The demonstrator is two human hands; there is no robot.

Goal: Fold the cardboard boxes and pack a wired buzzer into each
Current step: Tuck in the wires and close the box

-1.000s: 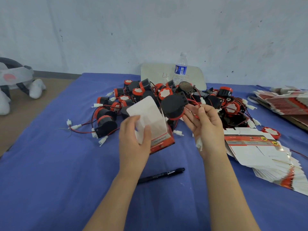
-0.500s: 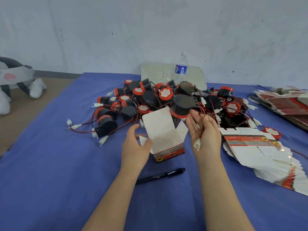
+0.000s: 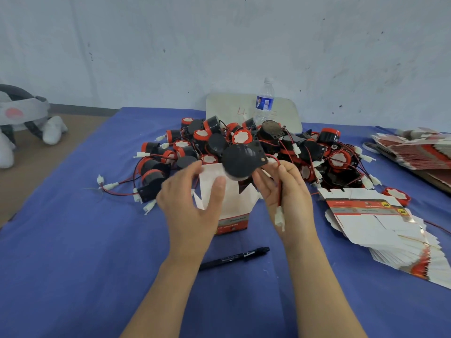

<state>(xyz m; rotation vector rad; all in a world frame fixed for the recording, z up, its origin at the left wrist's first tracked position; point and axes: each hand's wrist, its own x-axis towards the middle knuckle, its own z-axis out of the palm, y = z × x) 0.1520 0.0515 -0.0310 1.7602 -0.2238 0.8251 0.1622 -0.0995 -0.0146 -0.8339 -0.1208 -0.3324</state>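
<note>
Buzzer [image 3: 241, 159] first: where do you have it?
— On my feed it sits just beyond the right hand [image 3: 290, 196]'s fingertips, black and round, over the open top of the box [image 3: 234, 208]. I can't tell whether it touches the flaps.
— And that hand's fingers?
— Curled. They pinch the Buzzer's red wire [image 3: 279, 189], which runs down across the palm. The white connector [image 3: 279, 217] dangles below them, near the wrist.
— Left side?
— The left hand [image 3: 192, 206] grips the box: thumb [image 3: 219, 189] pressed on the white flap facing me, the other fingers curved round the far side. The box stands upright on the blue table [image 3: 73, 240], between the two hands.
— Anything around them?
— Beyond the fingertips lies the pile of buzzers [image 3: 244, 137], wires tangled. Off the back of the right hand I see a fanned stack of flat boxes [image 3: 380, 223]. Behind both wrists, towards me, lies a black pen [image 3: 234, 258].
</note>
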